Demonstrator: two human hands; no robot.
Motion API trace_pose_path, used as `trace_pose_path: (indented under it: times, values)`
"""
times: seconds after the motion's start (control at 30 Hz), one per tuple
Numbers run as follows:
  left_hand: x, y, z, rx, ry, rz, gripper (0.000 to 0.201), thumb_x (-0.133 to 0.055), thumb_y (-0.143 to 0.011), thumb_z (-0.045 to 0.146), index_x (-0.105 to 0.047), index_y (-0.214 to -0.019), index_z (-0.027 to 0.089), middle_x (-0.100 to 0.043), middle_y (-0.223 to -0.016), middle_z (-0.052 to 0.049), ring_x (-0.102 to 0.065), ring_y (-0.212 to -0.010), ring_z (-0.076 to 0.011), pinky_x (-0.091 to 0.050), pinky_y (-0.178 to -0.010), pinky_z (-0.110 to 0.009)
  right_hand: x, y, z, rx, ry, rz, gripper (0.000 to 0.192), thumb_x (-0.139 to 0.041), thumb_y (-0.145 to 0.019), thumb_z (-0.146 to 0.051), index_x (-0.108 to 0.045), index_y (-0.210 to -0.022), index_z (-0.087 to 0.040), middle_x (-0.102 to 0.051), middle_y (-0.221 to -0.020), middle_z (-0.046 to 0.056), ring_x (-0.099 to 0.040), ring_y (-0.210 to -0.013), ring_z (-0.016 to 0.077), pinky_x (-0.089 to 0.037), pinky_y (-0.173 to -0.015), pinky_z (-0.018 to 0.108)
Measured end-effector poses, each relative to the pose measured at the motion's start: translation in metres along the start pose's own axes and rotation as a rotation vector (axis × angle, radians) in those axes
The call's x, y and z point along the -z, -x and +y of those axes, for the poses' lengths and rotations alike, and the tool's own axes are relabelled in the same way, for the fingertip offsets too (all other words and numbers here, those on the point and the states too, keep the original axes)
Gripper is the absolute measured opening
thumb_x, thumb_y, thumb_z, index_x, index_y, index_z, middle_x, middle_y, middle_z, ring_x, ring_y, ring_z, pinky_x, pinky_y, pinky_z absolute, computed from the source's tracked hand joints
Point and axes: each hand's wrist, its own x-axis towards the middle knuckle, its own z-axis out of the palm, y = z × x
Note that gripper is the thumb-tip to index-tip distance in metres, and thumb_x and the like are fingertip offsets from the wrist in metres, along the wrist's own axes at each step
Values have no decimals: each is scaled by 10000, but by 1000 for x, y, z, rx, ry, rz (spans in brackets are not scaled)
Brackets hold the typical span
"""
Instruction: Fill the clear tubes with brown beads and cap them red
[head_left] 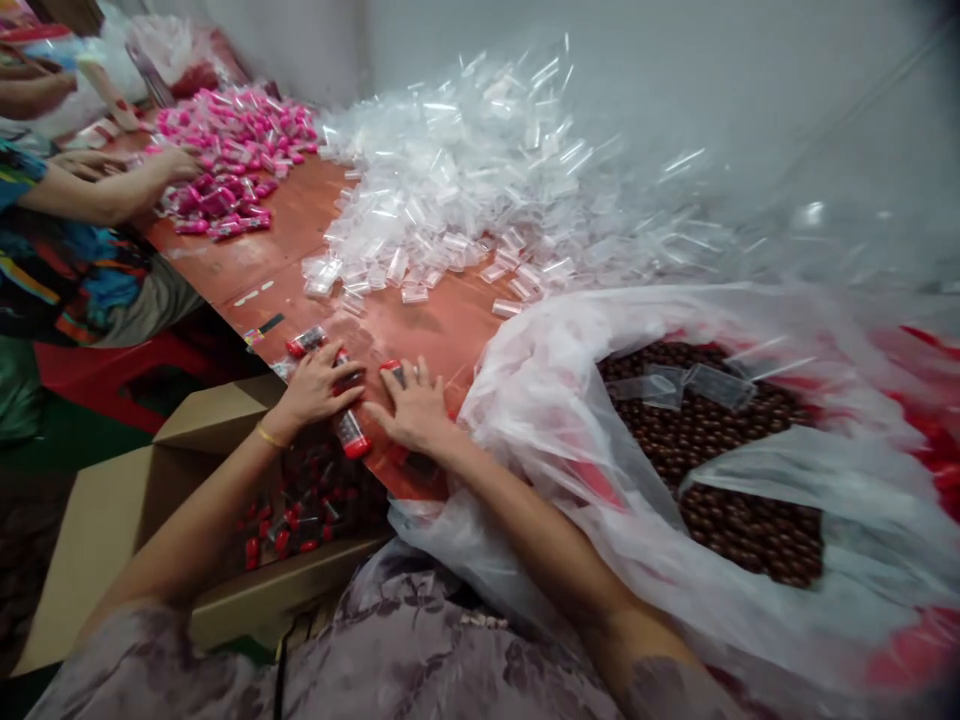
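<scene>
My left hand [319,388] lies with stretched fingers over small clear tubes with red caps at the table's near edge. Dark contents show in one red-capped tube [351,432] below its fingers; another tube [306,341] lies just beyond the hand. My right hand [416,408], fingers spread, rests palm down beside them, partly over a further red-capped tube [391,370]. Neither hand is closed around a tube. Beneath my left forearm, an open cardboard box [101,540] contains many red-capped tubes [300,525].
Clear empty tubes [450,180] are heaped along the wall on the orange-brown table [300,240]. A plastic-lined bag [540,390] of brown balls [675,430] stands right. At left, a co-worker's hand [161,170] touches a pile of pink-capped tubes [232,140].
</scene>
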Motion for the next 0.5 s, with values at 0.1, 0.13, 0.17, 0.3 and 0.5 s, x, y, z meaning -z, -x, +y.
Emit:
trace_pose_path:
  times: [0.1, 0.13, 0.17, 0.3, 0.5]
  values:
    - [-2, 62, -1, 72, 0, 60, 429, -429, -913, 487, -648, -1193, 247, -394, -1484, -123, -374, -1377, -308, -305, -1114, -512, -3, 14, -21, 301, -45, -30, 700, -379, -893, -642, -407, -1454, -224, -321, -1551, 160, -182, -1454, 391, -164, -1120, 643]
    - [-3, 82, -1, 115, -11, 96, 417, -426, -914, 476, -657, -1178, 250, -389, -1493, -118, -365, -1386, -316, -296, -1118, -526, -2, 19, -25, 388, -61, -46, 674, -390, -898, -627, -428, -1440, -228, -332, -1546, 156, -192, -1454, 378, -159, -1130, 627]
    - [-3, 99, -1, 155, -23, 138, 404, -430, -914, 467, -666, -1160, 249, -388, -1498, -115, -358, -1392, -323, -286, -1123, -537, 0, 24, -27, 445, -78, -62, 657, -392, -901, -622, -443, -1430, -236, -334, -1547, 149, -193, -1458, 366, -155, -1136, 617]
    - [8, 121, -8, 249, -54, 292, 394, -444, -910, 456, -669, -1132, 220, -467, -1442, -131, -375, -1389, -318, -272, -1141, -530, 19, 41, -10, 307, -92, -76, 884, -464, -790, -744, -371, -1475, -194, -234, -1583, 184, -126, -1467, 401, -131, -1135, 635]
    - [23, 18, -48, 243, 30, 273, 573, -465, -848, 552, -579, -1255, 166, -480, -1416, -154, -423, -1341, -318, -352, -1110, -478, 21, 57, 11, -6, -13, -186, 1216, -628, -620, -766, -212, -1521, -63, -177, -1566, 281, -135, -1441, 478, -181, -1125, 635]
